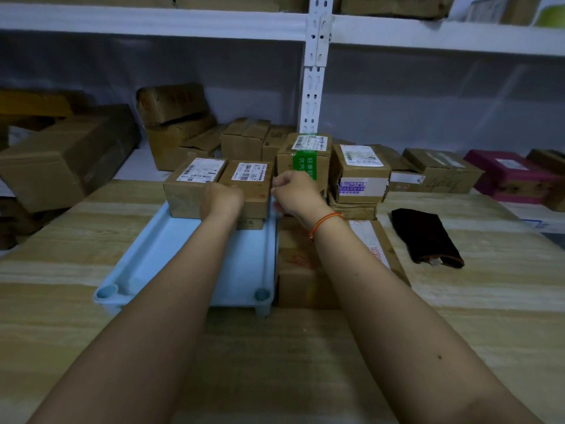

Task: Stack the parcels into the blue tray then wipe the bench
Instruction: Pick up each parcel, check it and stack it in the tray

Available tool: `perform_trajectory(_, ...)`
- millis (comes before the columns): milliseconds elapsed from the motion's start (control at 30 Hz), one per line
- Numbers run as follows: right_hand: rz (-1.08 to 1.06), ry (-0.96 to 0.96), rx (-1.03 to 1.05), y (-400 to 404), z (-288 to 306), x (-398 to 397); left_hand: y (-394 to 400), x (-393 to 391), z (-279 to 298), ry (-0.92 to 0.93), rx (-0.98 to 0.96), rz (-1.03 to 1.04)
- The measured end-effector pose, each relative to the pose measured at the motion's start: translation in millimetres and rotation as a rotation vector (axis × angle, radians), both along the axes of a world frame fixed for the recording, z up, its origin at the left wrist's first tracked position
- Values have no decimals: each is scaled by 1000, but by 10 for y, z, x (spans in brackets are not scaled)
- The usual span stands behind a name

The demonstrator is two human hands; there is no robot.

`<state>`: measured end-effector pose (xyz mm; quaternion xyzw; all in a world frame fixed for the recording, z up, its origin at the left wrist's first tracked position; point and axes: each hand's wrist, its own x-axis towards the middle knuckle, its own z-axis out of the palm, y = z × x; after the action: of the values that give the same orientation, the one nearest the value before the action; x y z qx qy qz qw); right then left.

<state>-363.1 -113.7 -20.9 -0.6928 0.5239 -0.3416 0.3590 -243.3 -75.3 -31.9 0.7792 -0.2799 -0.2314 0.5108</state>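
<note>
A light blue tray lies on the wooden bench. At its far end stand two small cardboard parcels with white labels, a left parcel and a right parcel that rests on a lower box. My left hand curls over the front top edge where the two parcels meet. My right hand grips the right parcel's right side with curled fingers. A dark brown cloth lies on the bench to the right.
A large flat box sits against the tray's right side, under my right forearm. Behind it stand a green-taped parcel and a labelled parcel. Several more boxes line the back shelf, around a white upright. A magenta box is far right.
</note>
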Motion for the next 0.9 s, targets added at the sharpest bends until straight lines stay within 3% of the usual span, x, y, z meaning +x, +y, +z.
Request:
perform_trajectory(100, -72, -12, -32, 90, 15, -290, 21, -310, 60, -53, -72, -120)
perform_trajectory(300, -205, 140, 13, 241, 3, -982, 98, -832, 36, -25, 49, -308)
perform_trajectory(467, -146, 219, 144, 438, -117, -1172, 300, -988, 18, 47, 93, -365)
perform_trajectory(900, -217, 5, 184, 484, -53, -1182, 479, -871, 185, 297, 13, -256)
